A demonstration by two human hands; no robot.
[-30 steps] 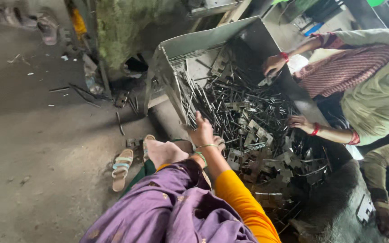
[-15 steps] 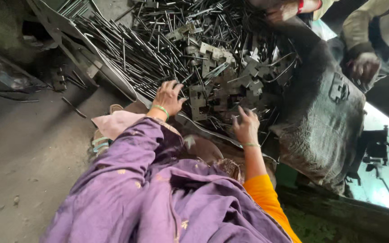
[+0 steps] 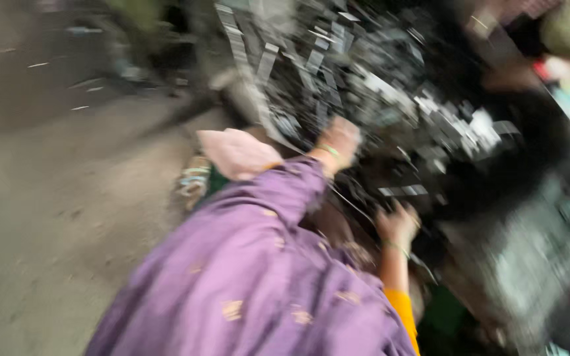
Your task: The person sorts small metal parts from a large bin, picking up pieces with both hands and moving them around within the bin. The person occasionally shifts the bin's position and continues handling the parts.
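Heavily motion-blurred view from the head; details soft throughout.

Left hand point(image 3: 339, 140) stretched forward from a loose purple fabric sleeve point(image 3: 278, 198), a thin green bangle point(image 3: 328, 150) at the wrist; resting at the near edge of a heap of dark grey metal rods and pale flat metal pieces point(image 3: 377, 86); fingers seemingly curled down onto the scrap, though impossible to tell through the blur whether closed on anything.

Right hand point(image 3: 398, 223) lower and nearer, rising from an orange sleeve point(image 3: 404, 313), another thin bangle point(image 3: 396, 248) at the wrist; fingers spread and partly open, held at the lower fringe of the same heap, near a pale flat metal strip point(image 3: 404, 191); grip on any piece impossible to tell.

Heap itself spread across the upper middle and right, ahead of both hands; pale strips slanting up and left from the left hand.

Bare foot point(image 3: 239, 153) just left of the left wrist; a striped sandal point(image 3: 192, 179) beside it on the grey concrete floor point(image 3: 47, 198); purple patterned cloth point(image 3: 245, 283) filling the lower centre; another person's hand point(image 3: 506, 76) at far upper right, well apart.
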